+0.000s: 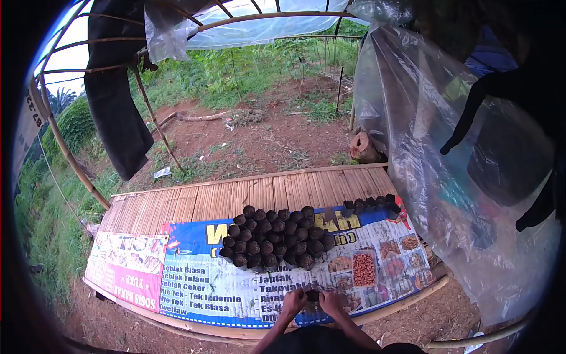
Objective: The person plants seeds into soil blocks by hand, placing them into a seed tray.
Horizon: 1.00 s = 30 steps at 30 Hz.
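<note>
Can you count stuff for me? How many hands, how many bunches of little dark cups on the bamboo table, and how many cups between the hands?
Hands (left hand, right hand): 2
Bunches (big bunch, small bunch): 2
Dark cup between the hands: 1
Total: 5
The cups inside the bunches are too crowded to count surely.
</note>
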Each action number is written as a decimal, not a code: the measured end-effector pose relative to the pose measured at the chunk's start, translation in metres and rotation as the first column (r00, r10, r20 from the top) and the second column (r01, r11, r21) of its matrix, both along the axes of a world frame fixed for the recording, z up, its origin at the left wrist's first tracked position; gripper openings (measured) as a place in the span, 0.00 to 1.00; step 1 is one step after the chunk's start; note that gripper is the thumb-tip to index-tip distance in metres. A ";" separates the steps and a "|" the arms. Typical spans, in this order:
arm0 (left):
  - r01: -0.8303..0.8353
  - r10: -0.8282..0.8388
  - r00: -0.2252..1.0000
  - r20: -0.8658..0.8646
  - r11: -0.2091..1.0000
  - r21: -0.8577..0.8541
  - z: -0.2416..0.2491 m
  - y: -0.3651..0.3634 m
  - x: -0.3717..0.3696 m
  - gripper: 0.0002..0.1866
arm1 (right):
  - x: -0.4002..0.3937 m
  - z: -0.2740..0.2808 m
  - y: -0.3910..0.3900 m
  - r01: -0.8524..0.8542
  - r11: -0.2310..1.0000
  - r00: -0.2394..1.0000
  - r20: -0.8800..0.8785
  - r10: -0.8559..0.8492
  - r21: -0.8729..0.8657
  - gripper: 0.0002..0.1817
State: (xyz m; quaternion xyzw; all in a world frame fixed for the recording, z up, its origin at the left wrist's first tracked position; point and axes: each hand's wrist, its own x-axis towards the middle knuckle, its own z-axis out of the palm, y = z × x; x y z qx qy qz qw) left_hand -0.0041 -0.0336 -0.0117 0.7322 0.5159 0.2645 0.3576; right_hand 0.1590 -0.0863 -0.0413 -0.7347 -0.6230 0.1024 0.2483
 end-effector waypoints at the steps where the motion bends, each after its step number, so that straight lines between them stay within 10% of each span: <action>1: -0.009 0.008 1.000 -0.012 0.999 -0.049 -0.002 0.001 0.000 0.11 | -0.001 0.002 -0.007 0.002 1.000 1.000 -0.001 -0.002 -0.008 0.14; 13: -0.039 0.036 0.998 0.060 0.998 0.054 0.011 0.003 0.004 0.13 | 0.002 0.018 -0.005 0.004 0.999 1.000 0.020 -0.005 0.034 0.15; 20: -0.094 0.091 0.962 -0.257 0.996 0.002 0.021 -0.009 0.006 0.18 | 0.009 0.041 0.012 0.001 0.995 0.998 0.065 0.006 -0.103 0.20; 30: -0.001 0.006 0.996 -0.088 0.999 0.049 0.018 0.000 0.001 0.11 | 0.007 0.064 0.012 -0.160 0.979 0.973 0.150 0.178 -0.125 0.14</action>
